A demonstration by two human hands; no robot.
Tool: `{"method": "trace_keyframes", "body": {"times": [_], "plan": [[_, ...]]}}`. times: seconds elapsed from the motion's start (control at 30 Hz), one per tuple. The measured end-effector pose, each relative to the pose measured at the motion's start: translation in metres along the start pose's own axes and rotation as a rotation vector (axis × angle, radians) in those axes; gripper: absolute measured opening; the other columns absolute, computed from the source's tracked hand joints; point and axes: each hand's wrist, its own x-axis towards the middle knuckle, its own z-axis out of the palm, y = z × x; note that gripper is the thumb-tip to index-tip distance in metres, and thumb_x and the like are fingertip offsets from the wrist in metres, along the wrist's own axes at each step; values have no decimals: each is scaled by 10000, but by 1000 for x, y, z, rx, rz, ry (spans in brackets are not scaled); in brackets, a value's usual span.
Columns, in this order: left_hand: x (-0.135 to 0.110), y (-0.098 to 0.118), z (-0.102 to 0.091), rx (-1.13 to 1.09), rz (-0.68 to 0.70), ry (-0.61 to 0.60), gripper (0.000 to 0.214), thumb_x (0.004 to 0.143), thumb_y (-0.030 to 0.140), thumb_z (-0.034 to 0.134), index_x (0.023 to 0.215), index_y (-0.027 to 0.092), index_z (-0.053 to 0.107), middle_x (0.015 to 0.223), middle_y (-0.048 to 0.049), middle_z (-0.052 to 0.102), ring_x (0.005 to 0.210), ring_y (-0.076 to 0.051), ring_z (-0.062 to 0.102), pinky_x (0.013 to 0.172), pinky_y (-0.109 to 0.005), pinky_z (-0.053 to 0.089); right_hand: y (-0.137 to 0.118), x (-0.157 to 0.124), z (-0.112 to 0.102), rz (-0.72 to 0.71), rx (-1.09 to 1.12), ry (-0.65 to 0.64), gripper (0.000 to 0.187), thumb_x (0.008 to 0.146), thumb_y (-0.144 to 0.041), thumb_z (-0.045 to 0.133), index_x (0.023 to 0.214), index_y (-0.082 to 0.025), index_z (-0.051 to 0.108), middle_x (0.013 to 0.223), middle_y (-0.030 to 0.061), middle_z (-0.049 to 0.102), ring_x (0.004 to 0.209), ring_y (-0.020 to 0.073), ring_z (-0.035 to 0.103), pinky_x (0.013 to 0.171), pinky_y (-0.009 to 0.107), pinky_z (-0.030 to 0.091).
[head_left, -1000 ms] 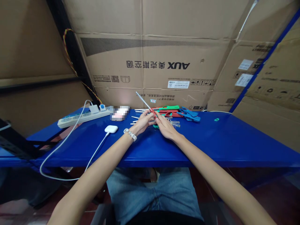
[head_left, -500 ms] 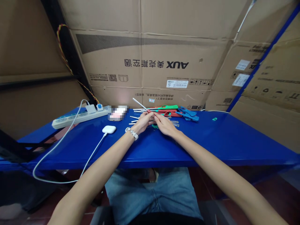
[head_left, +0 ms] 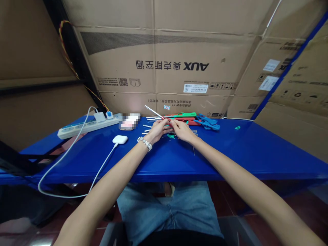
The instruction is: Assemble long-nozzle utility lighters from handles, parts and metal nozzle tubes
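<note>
Both hands meet over the blue table, closed around a long-nosed lighter (head_left: 154, 111) with a thin metal tube and a red body. Its tube points up and to the left; most of the red body is hidden by fingers. My left hand (head_left: 156, 131) grips it near the base of the tube. Fingers of my right hand (head_left: 182, 130) pinch its body end. Behind the hands lie more long-nosed lighters, including a green lighter (head_left: 187, 114) and blue handles (head_left: 208, 122). Several metal tubes (head_left: 147, 126) lie under and beside the hands. A small green piece (head_left: 171, 136) sits just below them.
On the left are a power strip (head_left: 77, 130) with plugs, a white earbud case (head_left: 120, 139) on a white cable (head_left: 102, 167), and a blurred-out phone-like object (head_left: 129, 122). A cardboard wall (head_left: 169, 44) closes the back. Another green piece (head_left: 237, 127) lies at right.
The view has shifted slightly. Both hands keep hold of the red lighter; the right hand's fingers have moved a little along it, and more of its red body shows.
</note>
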Motion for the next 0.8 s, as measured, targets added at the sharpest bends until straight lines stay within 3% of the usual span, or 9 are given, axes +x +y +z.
{"method": "trace_keyframes", "body": {"times": [0.2, 0.8], "plan": [[3, -1, -2, 5, 8, 0, 94, 801, 169, 691, 773, 128, 611, 677, -19, 650, 700, -139, 687, 851, -357, 587, -9, -4, -1, 21, 1, 39, 391, 1028, -327, 357, 1131, -192, 709, 844, 62, 745, 833, 218, 709, 761, 280, 488], [0, 2, -2, 26, 39, -23, 172, 767, 221, 741, 774, 130, 594, 757, -37, 689, 677, -124, 681, 805, -317, 582, -8, -5, 12, 56, 8, 166, 421, 1037, -312, 327, 1302, -198, 634, 942, 79, 759, 863, 229, 729, 841, 330, 525]]}}
